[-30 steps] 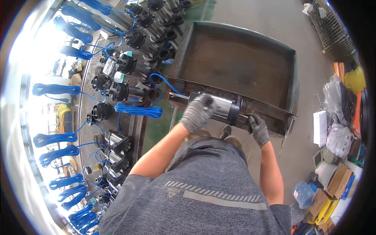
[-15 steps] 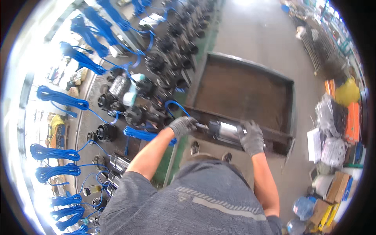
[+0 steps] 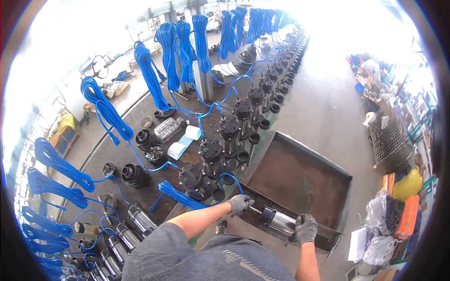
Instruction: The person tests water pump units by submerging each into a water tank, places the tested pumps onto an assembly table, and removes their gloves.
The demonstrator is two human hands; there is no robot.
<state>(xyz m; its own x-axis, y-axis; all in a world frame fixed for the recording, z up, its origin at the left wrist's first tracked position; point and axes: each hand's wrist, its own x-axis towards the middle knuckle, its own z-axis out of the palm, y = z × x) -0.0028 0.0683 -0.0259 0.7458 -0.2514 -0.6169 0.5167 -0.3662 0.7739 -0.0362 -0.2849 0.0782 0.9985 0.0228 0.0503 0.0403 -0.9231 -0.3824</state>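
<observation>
A pump motor (image 3: 282,222) with a silver cylinder, a black end and a thin metal shaft lies sideways over the near edge of a rust-brown metal tray (image 3: 348,185). My left hand (image 3: 240,204), in a grey glove, is closed around the tip of the shaft; its fingertips are partly hidden. The other end of the cylinder is gripped by my gloved right hand (image 3: 305,228). A blue cable (image 3: 231,176) loops down beside my left hand; where it ends I cannot tell.
On the dark bench (image 3: 105,152) to the left, assembled pumps (image 3: 213,158) stand in a long row. Blue cable coils (image 3: 151,75) hang above. Loose silver motors (image 3: 140,218) lie at lower left. Bags and orange boxes (image 3: 407,216) crowd the right side.
The view has tilted up, showing more of the pump row and hanging coils. Both hands still hold the motor at its two ends.
</observation>
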